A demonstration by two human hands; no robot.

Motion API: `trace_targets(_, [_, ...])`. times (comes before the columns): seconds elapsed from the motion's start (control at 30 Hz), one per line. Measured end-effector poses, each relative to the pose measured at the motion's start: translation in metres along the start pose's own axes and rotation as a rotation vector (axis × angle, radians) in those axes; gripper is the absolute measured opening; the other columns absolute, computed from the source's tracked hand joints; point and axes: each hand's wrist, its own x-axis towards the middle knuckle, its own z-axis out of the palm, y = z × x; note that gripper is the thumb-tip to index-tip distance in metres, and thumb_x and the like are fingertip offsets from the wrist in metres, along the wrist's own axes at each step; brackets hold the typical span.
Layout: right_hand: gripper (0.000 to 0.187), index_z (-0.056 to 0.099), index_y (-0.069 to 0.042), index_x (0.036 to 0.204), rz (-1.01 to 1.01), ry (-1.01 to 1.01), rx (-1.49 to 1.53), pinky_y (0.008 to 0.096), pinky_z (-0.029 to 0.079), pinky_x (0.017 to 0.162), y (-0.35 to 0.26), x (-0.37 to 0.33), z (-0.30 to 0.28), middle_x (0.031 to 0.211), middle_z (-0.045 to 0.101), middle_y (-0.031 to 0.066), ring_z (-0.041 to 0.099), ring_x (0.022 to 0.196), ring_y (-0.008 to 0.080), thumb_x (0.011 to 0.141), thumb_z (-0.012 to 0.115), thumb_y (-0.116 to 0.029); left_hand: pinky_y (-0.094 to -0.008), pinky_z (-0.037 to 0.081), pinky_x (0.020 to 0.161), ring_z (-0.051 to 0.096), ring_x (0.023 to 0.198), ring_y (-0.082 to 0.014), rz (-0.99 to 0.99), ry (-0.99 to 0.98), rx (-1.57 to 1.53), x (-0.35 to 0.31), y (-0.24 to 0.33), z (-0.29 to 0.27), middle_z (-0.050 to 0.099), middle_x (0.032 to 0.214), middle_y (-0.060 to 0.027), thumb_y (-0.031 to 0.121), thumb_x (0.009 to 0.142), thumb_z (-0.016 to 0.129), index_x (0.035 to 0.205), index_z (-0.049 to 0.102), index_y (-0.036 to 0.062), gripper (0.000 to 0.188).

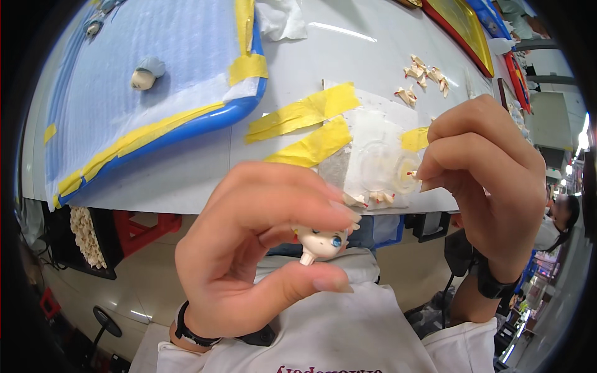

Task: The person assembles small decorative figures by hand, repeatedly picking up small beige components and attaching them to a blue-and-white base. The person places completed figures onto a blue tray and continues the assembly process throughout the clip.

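Between the thumb and fingers of my left hand [249, 242] is a small figurine head [323, 244] with a pale face and blue eyes, its neck pointing down. The fingers cover its top. To the right, my right hand [491, 174] pinches a tiny cream piece [413, 175] with a red tip. Under that piece lies a clear round dish [376, 165] on a white sheet. Several similar cream pieces [380, 198] rest by the table's near edge, and another group [429, 74] lies farther back.
A blue-rimmed tray [249, 110] with a pale lining holds grey-blue-haired figurine heads [146, 73]. Yellow tape [305, 112] sticks to the white table [348, 56]. A gold tray [463, 31] stands far right. Below left are a black bin [112, 261] of cream parts and a red stool [143, 233].
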Motion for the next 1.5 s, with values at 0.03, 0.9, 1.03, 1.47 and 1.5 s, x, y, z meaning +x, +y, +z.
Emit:
trace_targets(0.03, [0.017, 0.054, 0.001, 0.068, 0.030, -0.005, -0.001, 0.0275, 0.039, 0.053, -0.003, 0.000, -0.001, 0.070, 0.052, 0.0086, 0.051, 0.063, 0.0202, 0.055, 0.064, 0.003, -0.0280, 0.052, 0.066, 0.060, 0.081, -0.0245, 0.043, -0.042, 0.033, 0.000, -0.002, -0.004, 0.048, 0.102, -0.0155, 0.026, 0.071, 0.074, 0.099, 0.051, 0.0000, 0.045])
trace_targets(0.9, [0.016, 0.058, -0.007, 0.082, 0.309, 0.441, 0.486, 0.0218, 0.040, 0.059, -0.052, -0.049, 0.049, 0.076, 0.051, 0.0083, 0.049, 0.063, 0.0125, 0.072, 0.067, 0.001, -0.0263, 0.047, 0.066, 0.056, 0.071, -0.0152, -0.022, 0.049, 0.042, -0.004, 0.003, 0.016, 0.051, 0.086, -0.0092, 0.024, 0.066, 0.079, 0.099, 0.054, -0.0015, 0.048])
trace_targets(1.03, [0.018, 0.060, -0.007, 0.079, 0.249, 0.219, 0.301, 0.0227, 0.041, 0.056, -0.059, -0.026, 0.014, 0.073, 0.053, 0.0068, 0.051, 0.061, 0.0136, 0.068, 0.067, 0.005, -0.0248, 0.047, 0.065, 0.055, 0.070, -0.0141, -0.002, 0.074, 0.115, -0.007, 0.008, 0.019, 0.050, 0.083, -0.0075, 0.025, 0.064, 0.080, 0.099, 0.056, -0.0029, 0.051])
trace_targets(1.47, [0.040, 0.056, 0.001, 0.094, 0.475, 0.335, 0.912, 0.0270, 0.046, 0.070, -0.063, -0.038, 0.018, 0.096, 0.057, 0.0132, 0.056, 0.079, 0.0167, 0.063, 0.079, -0.010, -0.0244, 0.039, 0.058, 0.051, 0.067, -0.0166, 0.445, 0.039, 0.539, 0.004, 0.005, 0.024, 0.055, 0.086, -0.0106, 0.027, 0.065, 0.078, 0.097, 0.056, 0.0001, 0.047])
trace_targets(1.5, [0.046, 0.055, 0.003, 0.096, 0.518, 0.325, 0.975, 0.0270, 0.046, 0.072, -0.062, -0.041, 0.019, 0.099, 0.058, 0.0136, 0.057, 0.081, 0.0174, 0.061, 0.081, -0.012, -0.0248, 0.038, 0.056, 0.051, 0.066, -0.0172, 0.525, 0.004, 0.598, 0.010, 0.002, 0.030, 0.056, 0.087, -0.0111, 0.026, 0.064, 0.078, 0.096, 0.056, 0.0005, 0.046])
